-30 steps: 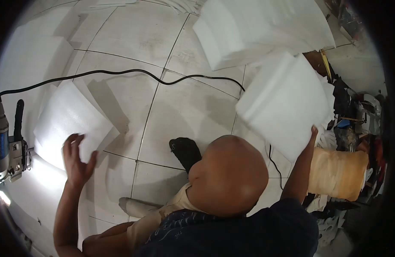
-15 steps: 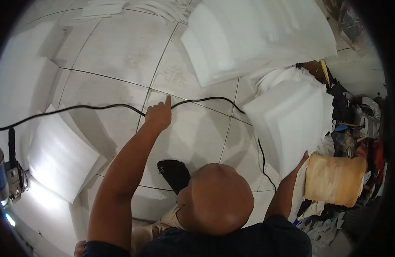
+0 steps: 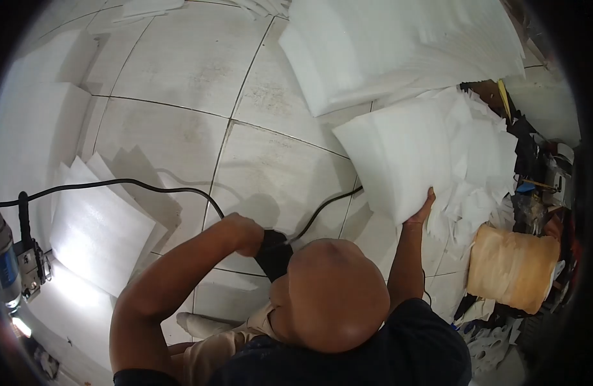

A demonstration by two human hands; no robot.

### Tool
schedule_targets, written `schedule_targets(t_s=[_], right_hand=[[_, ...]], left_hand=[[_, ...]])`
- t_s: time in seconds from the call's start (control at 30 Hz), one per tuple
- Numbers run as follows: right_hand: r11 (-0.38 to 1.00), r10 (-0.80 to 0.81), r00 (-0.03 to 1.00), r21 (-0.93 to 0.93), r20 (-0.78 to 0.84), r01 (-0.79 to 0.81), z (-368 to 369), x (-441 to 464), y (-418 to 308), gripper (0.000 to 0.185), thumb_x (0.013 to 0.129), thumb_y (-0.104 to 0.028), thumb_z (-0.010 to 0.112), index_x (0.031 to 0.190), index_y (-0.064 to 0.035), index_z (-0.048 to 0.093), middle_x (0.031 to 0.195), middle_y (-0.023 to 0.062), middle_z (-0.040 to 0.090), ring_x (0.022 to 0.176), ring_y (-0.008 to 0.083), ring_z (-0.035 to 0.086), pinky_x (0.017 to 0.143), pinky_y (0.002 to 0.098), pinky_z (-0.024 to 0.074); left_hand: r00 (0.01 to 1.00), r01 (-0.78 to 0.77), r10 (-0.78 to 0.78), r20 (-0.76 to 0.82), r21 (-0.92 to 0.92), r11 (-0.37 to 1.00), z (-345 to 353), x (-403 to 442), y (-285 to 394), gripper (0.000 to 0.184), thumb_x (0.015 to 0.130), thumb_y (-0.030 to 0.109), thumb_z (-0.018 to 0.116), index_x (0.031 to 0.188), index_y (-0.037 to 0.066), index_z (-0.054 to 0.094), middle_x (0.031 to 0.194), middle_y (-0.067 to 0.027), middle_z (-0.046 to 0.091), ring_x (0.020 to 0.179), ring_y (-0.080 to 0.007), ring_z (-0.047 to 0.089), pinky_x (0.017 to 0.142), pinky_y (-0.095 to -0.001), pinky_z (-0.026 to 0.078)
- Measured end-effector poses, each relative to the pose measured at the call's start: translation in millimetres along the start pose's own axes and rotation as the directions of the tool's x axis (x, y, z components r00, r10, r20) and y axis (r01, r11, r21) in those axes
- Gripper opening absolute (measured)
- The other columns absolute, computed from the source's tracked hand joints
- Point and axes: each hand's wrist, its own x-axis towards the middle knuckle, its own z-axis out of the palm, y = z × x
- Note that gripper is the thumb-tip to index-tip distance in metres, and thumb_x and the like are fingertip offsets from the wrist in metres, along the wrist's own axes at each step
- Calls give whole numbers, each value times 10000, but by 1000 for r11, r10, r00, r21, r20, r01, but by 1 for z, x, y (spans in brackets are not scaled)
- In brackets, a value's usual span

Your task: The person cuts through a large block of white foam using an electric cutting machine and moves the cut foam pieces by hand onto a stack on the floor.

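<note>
While the left hand [image 3: 243, 233] clenches one black cable [image 3: 156, 188], right hand [image 3: 420, 212] pinching one white sheet stack [image 3: 399, 151]

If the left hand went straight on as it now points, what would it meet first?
Probably the dark sock, just beyond the left hand, which seems to hold the black cable; depth is unclear, it might pass above.

The shirt [image 3: 380, 361] is dark, the shorts [image 3: 211, 352] beige.

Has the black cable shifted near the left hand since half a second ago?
Yes: at the left hand, the black cable has moved down the picture, farther from the floor-tile joint crossing.
</note>
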Motion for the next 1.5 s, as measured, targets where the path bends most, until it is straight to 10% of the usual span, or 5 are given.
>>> schedule_targets(t_s=[0.33, 0.57, 1.0, 1.07, 1.5], right_hand=[[988, 9, 994, 152, 106, -26, 6, -33, 28, 709, 863, -539, 550, 1401, -99, 407, 1349, 102, 493, 1196, 293, 491, 978, 451, 448], [974, 196, 974, 90, 112, -206, 25, -49, 76, 676, 870, -480, 553, 1394, -87, 386, 1359, 124, 479, 1219, 318, 481, 1012, 472, 427], [959, 269, 954, 57, 136, -278, 8, 34, 5, 702, 823, -472, 628, 1366, -66, 444, 1350, 128, 507, 1213, 327, 505, 1023, 494, 421], [963, 250, 959, 67, 135, -261, 8, 58, 27, 707, 819, -476, 635, 1363, -67, 448, 1353, 117, 508, 1221, 322, 498, 1032, 491, 412], [915, 400, 899, -132, 180, -381, -9, 78, 13, 654, 903, -454, 560, 1408, -66, 409, 1441, 96, 454, 1309, 307, 429, 1107, 507, 309]], left_hand=[[995, 79, -70, -70, 129, 989, 8, -3, 21, 296, 814, 246, 610, 1052, 85, 682, 1050, -141, 682, 981, -295, 663, 879, -437, 470], [773, 7, -153, -615, -232, 973, 62, 94, 47, 481, 838, 295, 612, 1246, 48, 551, 1179, -150, 581, 1122, -320, 559, 926, -477, 436], [676, -370, 291, -677, 31, 929, 104, 128, 54, 322, 802, 291, 615, 1019, 56, 659, 1059, -113, 638, 1059, -305, 554, 983, -429, 334], [798, -395, 388, -462, 86, 915, 94, 122, 47, 336, 765, 293, 646, 1015, 68, 653, 1032, -117, 652, 1062, -301, 561, 960, -435, 358], [792, -377, 269, -547, -93, 922, 75, 59, 46, 308, 749, 247, 652, 1021, 104, 668, 1034, -139, 627, 1026, -317, 590, 891, -432, 440]])
